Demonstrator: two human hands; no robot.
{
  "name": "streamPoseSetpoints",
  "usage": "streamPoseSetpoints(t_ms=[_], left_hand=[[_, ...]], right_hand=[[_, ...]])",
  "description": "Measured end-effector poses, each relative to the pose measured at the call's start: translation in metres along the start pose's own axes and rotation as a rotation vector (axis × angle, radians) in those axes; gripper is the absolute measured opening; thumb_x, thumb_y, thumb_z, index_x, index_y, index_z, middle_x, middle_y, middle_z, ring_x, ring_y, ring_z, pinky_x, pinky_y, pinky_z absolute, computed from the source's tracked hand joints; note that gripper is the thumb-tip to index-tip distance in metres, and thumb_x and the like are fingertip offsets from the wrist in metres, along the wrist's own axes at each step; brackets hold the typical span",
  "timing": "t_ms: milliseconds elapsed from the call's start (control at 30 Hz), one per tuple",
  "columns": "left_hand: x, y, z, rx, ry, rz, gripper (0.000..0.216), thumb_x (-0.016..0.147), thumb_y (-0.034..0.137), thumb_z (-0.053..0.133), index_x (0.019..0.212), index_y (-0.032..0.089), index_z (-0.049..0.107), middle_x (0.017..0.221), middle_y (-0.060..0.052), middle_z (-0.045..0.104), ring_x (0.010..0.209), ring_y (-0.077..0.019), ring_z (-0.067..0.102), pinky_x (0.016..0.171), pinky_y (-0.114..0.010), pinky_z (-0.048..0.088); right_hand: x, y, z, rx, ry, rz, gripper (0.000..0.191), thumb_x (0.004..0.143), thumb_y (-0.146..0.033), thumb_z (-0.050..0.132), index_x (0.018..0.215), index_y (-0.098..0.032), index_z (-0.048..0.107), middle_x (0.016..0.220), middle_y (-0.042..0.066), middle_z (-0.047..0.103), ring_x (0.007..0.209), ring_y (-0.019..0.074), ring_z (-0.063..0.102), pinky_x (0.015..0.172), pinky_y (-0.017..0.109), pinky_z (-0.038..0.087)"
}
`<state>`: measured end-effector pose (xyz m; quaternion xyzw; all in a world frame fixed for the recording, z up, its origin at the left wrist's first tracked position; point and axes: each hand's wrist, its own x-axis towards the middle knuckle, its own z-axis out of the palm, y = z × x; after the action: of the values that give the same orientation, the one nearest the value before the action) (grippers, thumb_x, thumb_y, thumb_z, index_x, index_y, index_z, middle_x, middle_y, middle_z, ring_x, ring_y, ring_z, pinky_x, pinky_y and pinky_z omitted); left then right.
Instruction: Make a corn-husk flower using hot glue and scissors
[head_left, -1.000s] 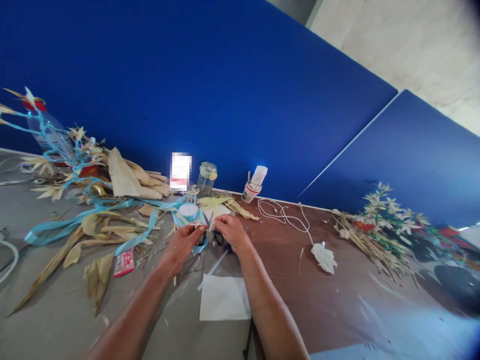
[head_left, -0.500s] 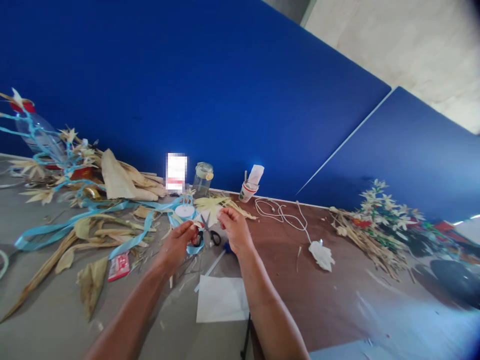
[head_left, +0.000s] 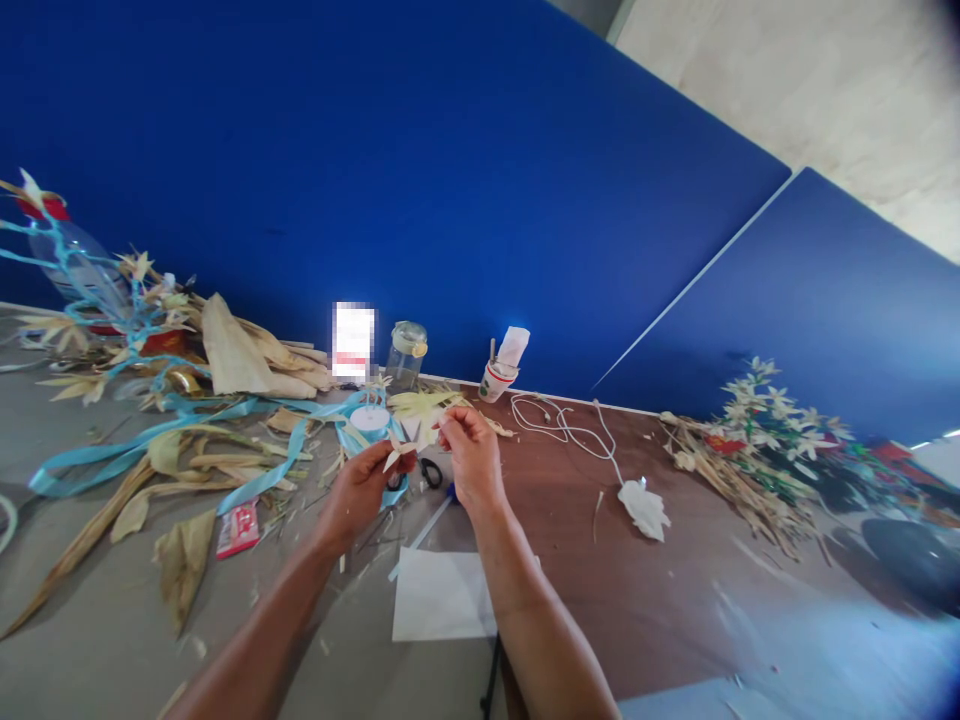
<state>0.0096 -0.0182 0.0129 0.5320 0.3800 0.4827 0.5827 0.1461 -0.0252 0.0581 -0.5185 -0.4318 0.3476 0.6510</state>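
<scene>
My left hand (head_left: 360, 488) pinches a small pale husk flower (head_left: 399, 452) just above the table. My right hand (head_left: 469, 455) is closed in a pinch at the flower's right side, fingertips up near a pale husk strip. Black-handled scissors (head_left: 427, 470) lie on the table between and just beyond the two hands. A spool of light blue ribbon (head_left: 370, 420) sits right behind the left hand. A white sheet of paper (head_left: 442, 608) lies under my forearms.
Dried husks and blue ribbon (head_left: 150, 450) spread over the left side. A glass jar (head_left: 408, 354), a paper cup (head_left: 498, 380), a white cable (head_left: 570, 432) and a crumpled white piece (head_left: 645, 508) sit ahead. A husk-flower bouquet (head_left: 757, 440) lies right. Blue panels back the table.
Both hands have lifted off the table from beside the scissors. The left hand has brought up the small husk flower, and the right hand has risen to meet it.
</scene>
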Motion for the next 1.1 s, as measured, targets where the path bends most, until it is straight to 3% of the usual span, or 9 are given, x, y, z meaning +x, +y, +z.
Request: streamPoseSetpoints(t_ms=[133, 300, 433, 800, 1100], left_hand=[[-0.002, 0.003, 0.003, -0.011, -0.041, -0.047, 0.034, 0.065, 0.052, 0.067, 0.073, 0.019, 0.068, 0.078, -0.005, 0.066, 0.071, -0.0183, 0.061, 0.071, -0.030, 0.048], [-0.005, 0.009, 0.003, 0.078, -0.093, 0.028, 0.031, 0.070, 0.049, 0.063, 0.068, 0.019, 0.066, 0.073, -0.003, 0.062, 0.068, -0.0170, 0.057, 0.067, -0.028, 0.046], [-0.005, 0.012, 0.001, 0.139, -0.096, 0.106, 0.026, 0.075, 0.043, 0.059, 0.066, 0.019, 0.064, 0.071, -0.003, 0.059, 0.067, -0.0160, 0.053, 0.065, -0.026, 0.043], [-0.005, 0.010, 0.001, 0.177, -0.071, 0.133, 0.020, 0.074, 0.037, 0.058, 0.065, 0.020, 0.064, 0.074, -0.003, 0.061, 0.073, -0.0179, 0.054, 0.072, -0.027, 0.042], [-0.005, 0.009, 0.001, 0.158, -0.042, 0.182, 0.018, 0.076, 0.032, 0.058, 0.068, 0.019, 0.067, 0.078, -0.003, 0.063, 0.075, -0.0178, 0.054, 0.073, -0.027, 0.042]], right_hand=[[-0.003, -0.001, -0.001, -0.071, -0.113, -0.006, 0.014, 0.073, -0.032, 0.056, 0.068, -0.018, 0.056, 0.059, -0.003, 0.055, 0.053, 0.0102, 0.044, 0.053, 0.022, 0.037], [-0.006, -0.005, -0.001, -0.152, -0.197, -0.048, 0.013, 0.074, -0.030, 0.054, 0.069, -0.018, 0.055, 0.064, -0.002, 0.058, 0.055, 0.0103, 0.046, 0.055, 0.022, 0.038], [-0.008, -0.010, -0.001, -0.205, -0.209, -0.067, 0.014, 0.074, -0.031, 0.053, 0.069, -0.019, 0.054, 0.061, -0.003, 0.055, 0.054, 0.0108, 0.046, 0.054, 0.023, 0.039], [-0.011, -0.009, -0.002, -0.217, -0.312, -0.156, 0.011, 0.077, -0.027, 0.053, 0.071, -0.019, 0.058, 0.069, 0.000, 0.062, 0.063, 0.0133, 0.056, 0.062, 0.025, 0.044], [-0.012, -0.009, -0.003, -0.261, -0.313, -0.199, 0.010, 0.078, -0.026, 0.053, 0.074, -0.019, 0.059, 0.071, 0.000, 0.062, 0.064, 0.0134, 0.056, 0.063, 0.025, 0.044]])
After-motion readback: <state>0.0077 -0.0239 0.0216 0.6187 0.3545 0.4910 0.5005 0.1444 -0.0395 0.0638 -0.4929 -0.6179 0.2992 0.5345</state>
